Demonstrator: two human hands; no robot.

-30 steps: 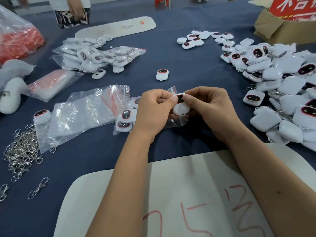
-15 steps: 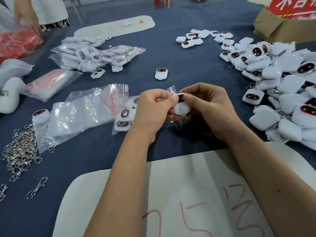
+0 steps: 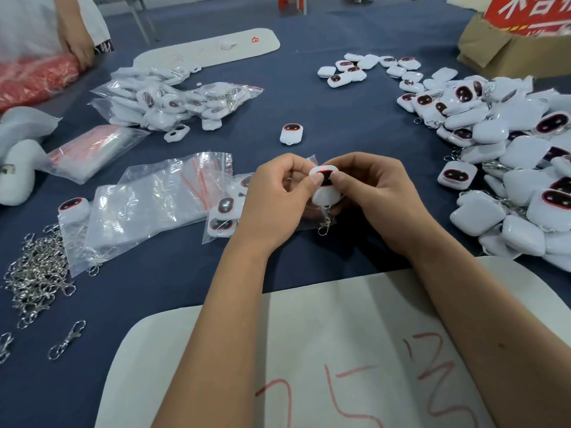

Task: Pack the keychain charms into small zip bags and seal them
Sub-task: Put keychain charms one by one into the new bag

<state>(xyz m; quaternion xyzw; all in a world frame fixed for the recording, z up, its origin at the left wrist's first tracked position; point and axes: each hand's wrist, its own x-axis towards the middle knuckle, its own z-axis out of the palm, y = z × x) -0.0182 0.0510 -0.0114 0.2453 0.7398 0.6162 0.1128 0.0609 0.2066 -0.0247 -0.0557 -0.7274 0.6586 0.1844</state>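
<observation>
Red "75" on white sheet (image 3: 309, 350)

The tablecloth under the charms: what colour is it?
The tablecloth is plain dark navy blue; the head view shows it.

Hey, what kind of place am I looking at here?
Probably a small packing workshop: a big pile of loose white charms on a blue-covered table, a heap of metal clasps, and clear zip bags.

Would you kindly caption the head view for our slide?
Left hand and right hand pinch a white plastic keychain charm above the navy tablecloth.
</observation>
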